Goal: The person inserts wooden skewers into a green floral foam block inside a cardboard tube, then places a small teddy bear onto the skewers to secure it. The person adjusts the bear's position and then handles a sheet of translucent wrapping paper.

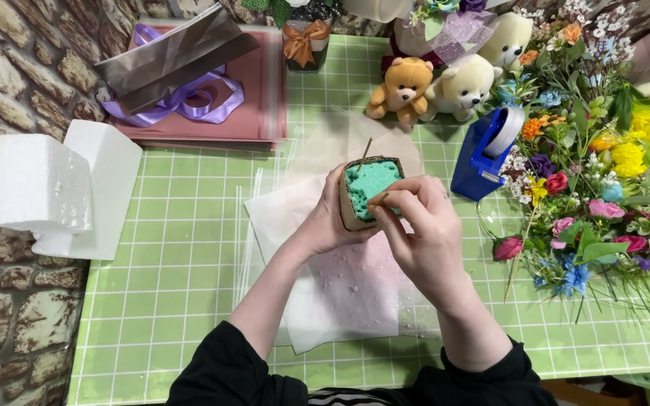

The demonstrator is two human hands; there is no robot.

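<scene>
The left hand [323,222] wraps around a small square brown pot filled with teal floral foam [369,188], held above the green checked table [182,278]. The right hand [423,233] pinches a thin wooden stick [377,200] at the foam's near edge.

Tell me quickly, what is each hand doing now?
Left hand: closed around the small box of green foam.
Right hand: fingers pinched on a thin wooden stick at the foam.
</scene>
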